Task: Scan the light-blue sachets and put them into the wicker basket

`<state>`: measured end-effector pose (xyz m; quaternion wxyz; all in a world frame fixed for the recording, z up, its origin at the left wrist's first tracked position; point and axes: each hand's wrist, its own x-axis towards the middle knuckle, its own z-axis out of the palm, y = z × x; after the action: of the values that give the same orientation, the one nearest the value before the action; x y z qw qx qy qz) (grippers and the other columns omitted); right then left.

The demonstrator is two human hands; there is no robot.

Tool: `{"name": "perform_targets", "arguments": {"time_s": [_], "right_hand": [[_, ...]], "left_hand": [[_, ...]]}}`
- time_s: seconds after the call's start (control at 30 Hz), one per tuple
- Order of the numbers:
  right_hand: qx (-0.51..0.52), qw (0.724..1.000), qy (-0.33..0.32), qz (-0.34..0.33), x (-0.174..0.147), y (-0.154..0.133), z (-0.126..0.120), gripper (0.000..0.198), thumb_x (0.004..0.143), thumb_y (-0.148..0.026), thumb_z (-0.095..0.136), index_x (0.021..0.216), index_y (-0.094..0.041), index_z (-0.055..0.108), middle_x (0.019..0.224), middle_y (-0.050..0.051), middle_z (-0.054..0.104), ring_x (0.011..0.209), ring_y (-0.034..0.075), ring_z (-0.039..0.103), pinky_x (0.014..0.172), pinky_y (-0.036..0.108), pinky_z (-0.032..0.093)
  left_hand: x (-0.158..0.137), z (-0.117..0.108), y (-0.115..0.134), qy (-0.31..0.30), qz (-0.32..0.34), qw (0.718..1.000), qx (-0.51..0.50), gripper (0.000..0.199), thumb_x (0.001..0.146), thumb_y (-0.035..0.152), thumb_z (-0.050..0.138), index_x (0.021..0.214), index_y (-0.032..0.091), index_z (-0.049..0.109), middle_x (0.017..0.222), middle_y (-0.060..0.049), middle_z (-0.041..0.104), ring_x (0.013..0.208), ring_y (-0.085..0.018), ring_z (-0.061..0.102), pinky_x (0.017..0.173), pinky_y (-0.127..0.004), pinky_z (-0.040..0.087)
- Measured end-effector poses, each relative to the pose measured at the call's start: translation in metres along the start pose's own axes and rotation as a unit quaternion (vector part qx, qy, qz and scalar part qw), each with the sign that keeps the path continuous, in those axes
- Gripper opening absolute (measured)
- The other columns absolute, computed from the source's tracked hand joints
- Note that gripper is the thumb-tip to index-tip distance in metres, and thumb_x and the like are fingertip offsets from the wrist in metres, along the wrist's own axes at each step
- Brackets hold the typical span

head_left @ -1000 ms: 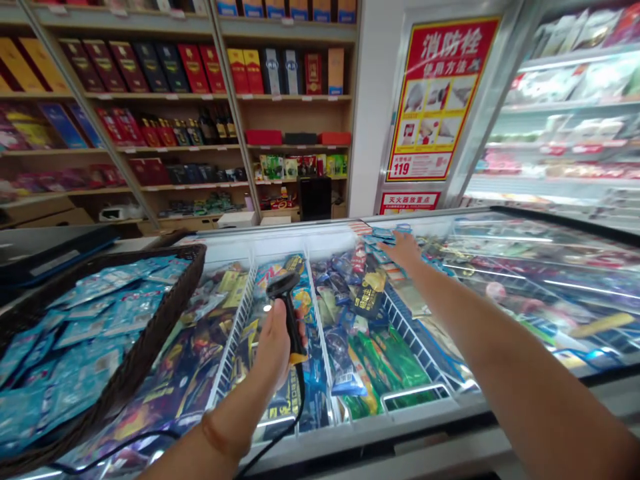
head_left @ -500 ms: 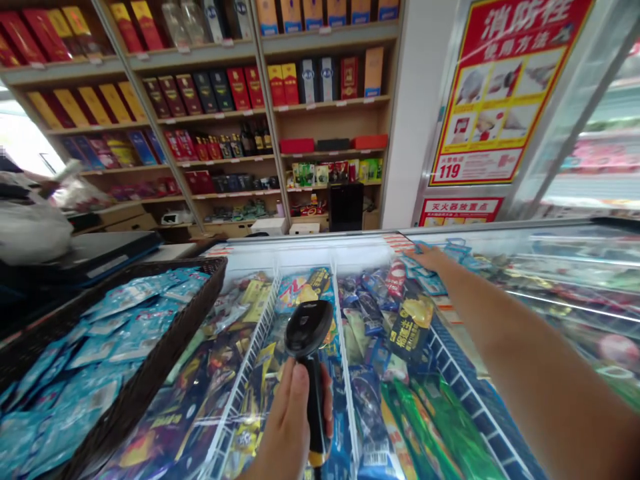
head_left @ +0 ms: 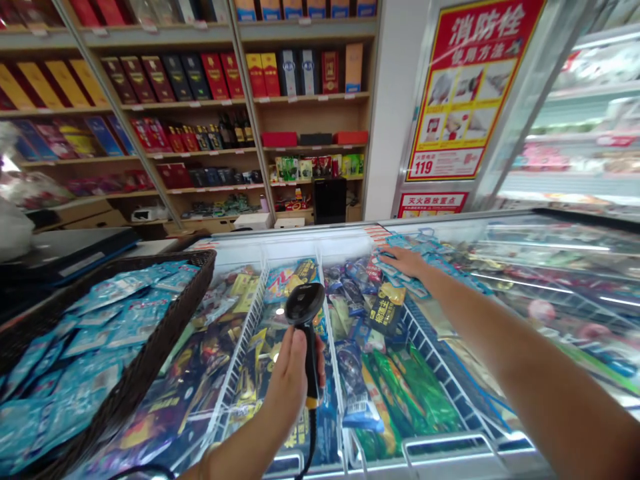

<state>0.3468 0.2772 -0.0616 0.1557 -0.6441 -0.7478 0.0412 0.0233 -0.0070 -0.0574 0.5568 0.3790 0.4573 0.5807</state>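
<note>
My left hand (head_left: 295,363) is wrapped around the grip of a black barcode scanner (head_left: 305,303), its head pointing away from me and its cable hanging down. The scanner hangs over the glass-topped freezer. My right hand (head_left: 406,261) reaches far forward with outstretched fingers lying on light-blue packets (head_left: 417,288) near the freezer's back edge; its fingertips are partly hidden. More light-blue packets (head_left: 440,257) spread to the right of that hand. Under the glass, a black-and-yellow ice cream packet (head_left: 386,310) lies between my two hands.
A dark woven basket (head_left: 203,277) full of blue sachets (head_left: 135,317) stands at the left. White wire dividers (head_left: 246,333) split the freezer's contents. Beyond the freezer rise wooden shelves (head_left: 315,100) with boxes and bottles, and a red-and-yellow poster (head_left: 463,100).
The view has shifted right and tilted downward, showing more of the freezer's near edge. My left hand still grips the scanner, and my right hand remains on the blue packets.
</note>
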Motion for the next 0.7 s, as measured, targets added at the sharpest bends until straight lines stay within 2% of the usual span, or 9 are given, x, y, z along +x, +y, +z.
{"name": "perform_targets", "arguments": {"time_s": [0.2,0.3,0.4,0.5,0.57,0.63,0.7], "right_hand": [[0.005,0.999,-0.029,-0.039,-0.054,-0.041,-0.007,0.051,0.102,-0.057,0.05,0.146,-0.036,0.061,0.159,0.005,0.055,0.147,0.034,0.048,0.121,0.061,0.035],[0.014,0.996,-0.04,-0.074,-0.073,-0.047,-0.011,0.049,0.101,-0.053,0.055,0.146,-0.034,0.062,0.158,0.005,0.056,0.146,0.033,0.049,0.123,0.059,0.034],[0.037,0.994,-0.051,-0.084,-0.086,-0.045,-0.022,0.048,0.1,-0.048,0.059,0.145,-0.032,0.064,0.156,0.004,0.058,0.148,0.031,0.048,0.125,0.052,0.033],[0.051,0.997,-0.012,-0.05,-0.097,-0.045,-0.04,0.045,0.101,-0.043,0.058,0.143,-0.03,0.066,0.154,0.004,0.06,0.151,0.03,0.044,0.126,0.049,0.032],[0.047,0.999,0.026,-0.004,-0.106,-0.052,-0.054,0.042,0.102,-0.041,0.054,0.138,-0.026,0.07,0.145,0.007,0.067,0.142,0.03,0.055,0.12,0.045,0.041],[0.02,0.997,0.03,0.072,-0.116,-0.065,-0.062,0.045,0.103,-0.048,0.05,0.126,-0.019,0.075,0.129,0.014,0.075,0.126,0.033,0.066,0.108,0.045,0.05],[-0.03,0.988,0.011,0.15,-0.127,-0.081,-0.061,0.061,0.098,-0.064,0.051,0.118,-0.013,0.077,0.124,0.022,0.074,0.123,0.041,0.066,0.103,0.051,0.052]], "left_hand": [[0.001,0.0,0.002,-0.023,0.017,1.0,0.005,0.065,0.079,0.082,0.064,0.099,0.021,0.056,0.066,0.001,0.061,0.049,-0.015,0.057,0.042,-0.027,0.038],[0.0,0.002,0.004,-0.022,0.029,0.999,-0.006,0.061,0.081,0.079,0.064,0.095,0.021,0.055,0.064,0.001,0.061,0.05,-0.015,0.059,0.043,-0.026,0.039],[0.0,0.002,0.005,-0.048,0.029,0.998,-0.005,0.06,0.079,0.079,0.067,0.091,0.021,0.055,0.063,0.002,0.06,0.05,-0.015,0.06,0.044,-0.026,0.04],[0.003,0.001,0.005,-0.058,0.034,0.998,-0.014,0.06,0.076,0.079,0.069,0.09,0.022,0.056,0.063,0.002,0.061,0.05,-0.016,0.06,0.043,-0.026,0.04],[0.005,0.0,0.004,-0.057,0.035,0.998,-0.018,0.059,0.076,0.079,0.07,0.091,0.023,0.057,0.065,0.001,0.062,0.049,-0.016,0.06,0.042,-0.027,0.041],[0.006,0.0,0.003,-0.063,0.037,0.997,-0.014,0.059,0.077,0.079,0.069,0.093,0.023,0.058,0.069,0.0,0.065,0.048,-0.015,0.059,0.043,-0.027,0.042],[0.008,0.0,0.003,-0.064,0.04,0.997,-0.004,0.061,0.077,0.08,0.067,0.093,0.022,0.057,0.07,-0.001,0.066,0.046,-0.014,0.057,0.042,-0.027,0.043]]}}
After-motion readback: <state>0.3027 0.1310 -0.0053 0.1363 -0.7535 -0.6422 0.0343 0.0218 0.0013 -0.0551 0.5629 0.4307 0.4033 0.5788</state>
